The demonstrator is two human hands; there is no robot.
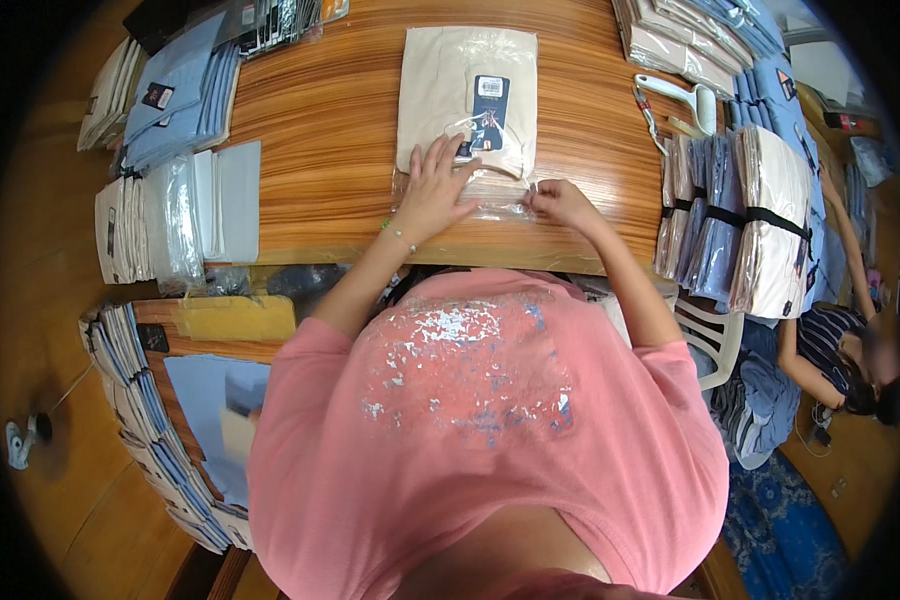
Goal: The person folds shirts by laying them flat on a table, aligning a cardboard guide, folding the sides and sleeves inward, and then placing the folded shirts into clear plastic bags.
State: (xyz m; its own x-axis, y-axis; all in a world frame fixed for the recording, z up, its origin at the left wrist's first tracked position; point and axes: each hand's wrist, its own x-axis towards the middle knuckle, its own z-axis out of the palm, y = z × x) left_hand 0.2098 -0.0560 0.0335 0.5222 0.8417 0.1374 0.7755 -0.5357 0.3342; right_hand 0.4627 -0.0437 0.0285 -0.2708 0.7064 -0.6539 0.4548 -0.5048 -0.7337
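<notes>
A folded beige garment (435,90) lies in a clear plastic bag (495,190) on the wooden table in front of me. A dark blue hang tag (489,105) with a white label rests on the garment, under the plastic. My left hand (432,195) is open, pressing flat with fingers spread across the lower left of the package. At the bag's lower right corner, the fingers of my right hand (567,204) are pinched on the edge of the plastic. The loose end of the bag spreads between my hands.
Stacks of folded blue garments (185,95) and bagged pieces (235,200) stand at left. Right of me are strapped garment bundles (770,215) and a white lint roller (685,98). A white chair (715,335) and another person (830,350) are beyond the table's right side.
</notes>
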